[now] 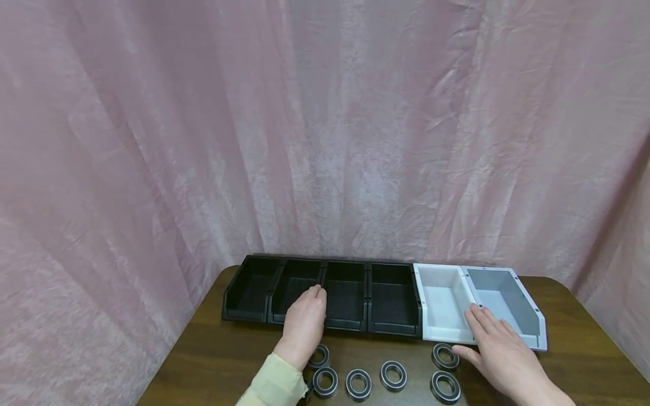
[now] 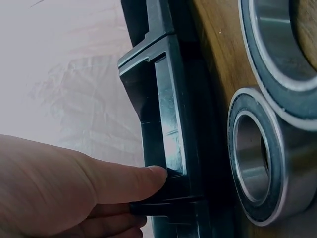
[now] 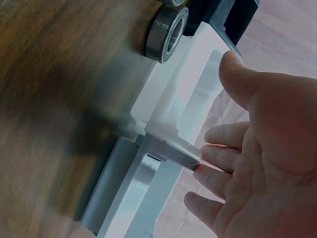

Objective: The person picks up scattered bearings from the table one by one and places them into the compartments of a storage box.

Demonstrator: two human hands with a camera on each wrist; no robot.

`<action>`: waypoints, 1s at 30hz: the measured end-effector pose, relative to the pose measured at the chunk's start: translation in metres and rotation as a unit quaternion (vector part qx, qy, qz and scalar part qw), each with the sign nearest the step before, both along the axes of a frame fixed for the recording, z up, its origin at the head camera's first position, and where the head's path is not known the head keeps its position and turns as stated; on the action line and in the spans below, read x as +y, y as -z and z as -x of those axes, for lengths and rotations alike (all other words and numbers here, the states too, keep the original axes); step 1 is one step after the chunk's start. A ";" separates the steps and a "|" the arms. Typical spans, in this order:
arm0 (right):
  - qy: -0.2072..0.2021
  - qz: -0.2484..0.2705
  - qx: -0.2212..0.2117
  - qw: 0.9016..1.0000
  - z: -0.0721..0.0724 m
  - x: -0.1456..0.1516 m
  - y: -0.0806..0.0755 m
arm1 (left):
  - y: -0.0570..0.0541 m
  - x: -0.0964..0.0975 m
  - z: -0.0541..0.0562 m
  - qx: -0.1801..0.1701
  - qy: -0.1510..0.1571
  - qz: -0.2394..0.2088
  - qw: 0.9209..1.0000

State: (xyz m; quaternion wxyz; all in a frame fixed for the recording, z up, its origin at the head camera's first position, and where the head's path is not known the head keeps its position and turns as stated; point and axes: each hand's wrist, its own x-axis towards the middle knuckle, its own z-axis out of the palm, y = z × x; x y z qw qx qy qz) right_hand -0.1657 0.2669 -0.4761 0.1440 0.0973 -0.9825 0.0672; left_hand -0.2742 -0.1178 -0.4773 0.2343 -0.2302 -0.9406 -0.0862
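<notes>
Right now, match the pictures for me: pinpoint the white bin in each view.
Head: the white bin sits right of centre in the lower part, between the black bins and the grey bin.
Left wrist: not in this picture.
Right wrist: the white bin slants through the upper middle.
Shared landmark: the black bins, lower middle in the head view, around the centre in the left wrist view, top right in the right wrist view.

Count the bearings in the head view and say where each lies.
6 bearings: two beside the left sleeve, one behind the other; two in the middle; two beside the right hand. Others may be hidden under the sleeve.
</notes>
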 end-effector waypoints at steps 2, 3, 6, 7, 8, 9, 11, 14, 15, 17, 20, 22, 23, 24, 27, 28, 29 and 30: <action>0.002 0.003 -0.006 1.000 -0.004 0.000 0.002 | 0.002 -0.001 -0.002 -0.010 -0.001 0.001 1.000; 0.002 0.004 -0.008 1.000 -0.006 -0.001 0.003 | 0.002 -0.001 -0.003 -0.014 -0.001 0.002 1.000; -0.001 0.007 -0.009 1.000 -0.011 -0.003 0.005 | 0.003 -0.002 -0.005 -0.016 0.001 0.006 1.000; -0.001 0.008 -0.011 1.000 -0.012 -0.004 0.005 | 0.003 -0.002 -0.004 -0.014 0.002 0.007 1.000; -0.001 0.007 -0.011 1.000 -0.013 -0.006 0.005 | 0.002 -0.002 -0.004 -0.012 0.002 0.008 1.000; -0.002 0.007 -0.012 1.000 -0.013 -0.007 0.004 | 0.001 -0.002 -0.003 -0.010 0.001 0.009 1.000; -0.003 0.006 -0.013 1.000 -0.015 -0.010 0.003 | -0.001 -0.001 -0.001 -0.006 0.000 0.010 1.000; -0.006 0.002 -0.011 1.000 -0.018 -0.014 0.000 | -0.004 -0.001 0.001 -0.004 0.001 0.012 1.000; -0.008 0.001 -0.007 1.000 -0.020 -0.015 0.000 | -0.004 -0.001 0.001 -0.003 0.002 0.013 1.000; -0.011 -0.001 0.004 1.000 -0.025 -0.017 -0.001 | -0.003 0.000 0.001 -0.002 0.005 0.017 1.000; -0.015 -0.002 0.011 1.000 -0.033 -0.020 -0.001 | 0.000 0.000 0.000 -0.007 0.005 0.022 1.000; -0.016 -0.004 0.007 1.000 -0.038 -0.022 -0.002 | 0.001 0.000 -0.001 -0.014 0.002 0.025 1.000; -0.017 -0.006 0.003 1.000 -0.041 -0.023 -0.002 | 0.002 0.000 -0.001 -0.017 0.000 0.025 1.000; -0.017 -0.008 -0.003 1.000 -0.043 -0.024 -0.003 | 0.002 0.000 -0.001 -0.020 -0.001 0.025 0.999; -0.023 -0.016 -0.022 0.999 -0.049 -0.028 -0.005 | 0.000 -0.001 0.000 -0.018 -0.004 0.022 1.000; -0.024 -0.018 -0.029 0.999 -0.051 -0.029 -0.006 | -0.002 0.000 0.000 -0.014 -0.004 0.021 1.000; -0.023 -0.019 -0.039 0.999 -0.052 -0.029 -0.007 | -0.003 0.000 0.001 -0.011 -0.004 0.021 1.000; -0.023 -0.021 -0.046 0.998 -0.054 -0.030 -0.007 | -0.004 0.000 0.002 -0.007 -0.003 0.020 1.000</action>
